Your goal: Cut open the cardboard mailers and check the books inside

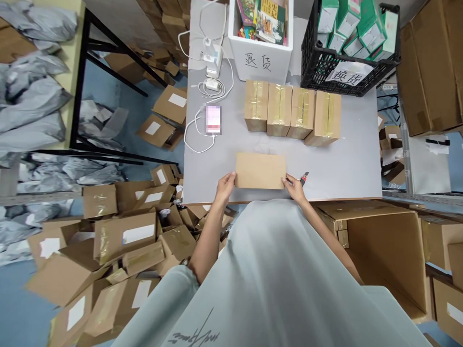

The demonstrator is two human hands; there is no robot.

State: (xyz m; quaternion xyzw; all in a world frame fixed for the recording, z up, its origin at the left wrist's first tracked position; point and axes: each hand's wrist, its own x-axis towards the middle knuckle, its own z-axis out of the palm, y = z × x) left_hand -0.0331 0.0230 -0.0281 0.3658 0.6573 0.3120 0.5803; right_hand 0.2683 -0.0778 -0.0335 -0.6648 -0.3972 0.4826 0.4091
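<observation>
A plain brown cardboard box (260,170) lies near the front edge of the table, its long side facing me. My left hand (226,186) grips its left end, thumb and fingers closed at the corner. At the opposite end, my right hand (293,187) pinches the lower right corner. Just beyond the right hand's knuckles is a red and black utility knife (304,179); whether it touches the hand I cannot tell. Farther back, several tape-sealed cardboard boxes (279,110) stand in a row.
At the back are a white bin (260,60) of books and a black crate (314,67) of green-and-white packs. A phone (213,119) with cables lies left on the grey table (347,164). Discarded boxes (126,231) crowd the floor; a big open carton (387,255) stands right.
</observation>
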